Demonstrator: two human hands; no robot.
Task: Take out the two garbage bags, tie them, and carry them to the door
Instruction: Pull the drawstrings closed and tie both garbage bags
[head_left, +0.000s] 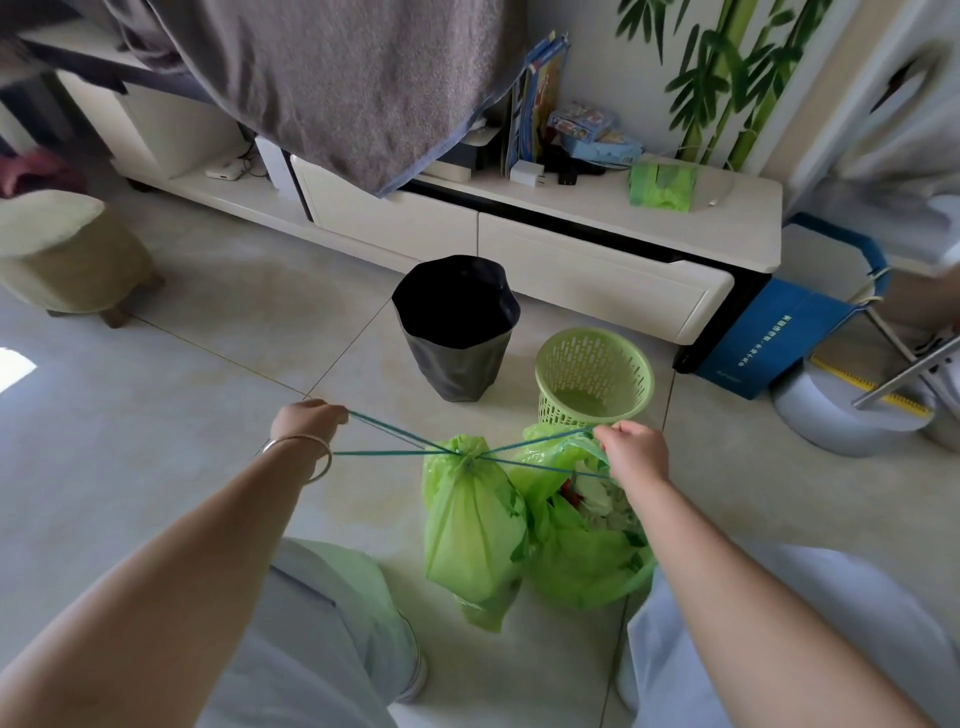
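Our left hand (306, 418), a bangle (304, 457) on its wrist, sits at about nine o'clock from the tied garbage bag (472, 525) and pinches one end of the blue drawstring (395, 434), pulled taut out to the side. The cord runs to the cinched neck of this bag, which stands on the tiled floor (156, 415) between our knees, its mouth gathered shut. Just beside it at three o'clock, touching it, leans the second garbage bag (582, 540), its mouth agape with white and red rubbish showing inside. Above that open mouth our right hand (636, 452) grips the other end of the drawstring, fingers curled round it. At twelve o'clock from the bags stands a black bin (457, 332) lined in dark plastic; we cannot tell what is within. At one o'clock, near the right hand, the green basket (595, 376) stands upright with only its bare bottom visible. Behind both runs the low white cabinet (571, 244).
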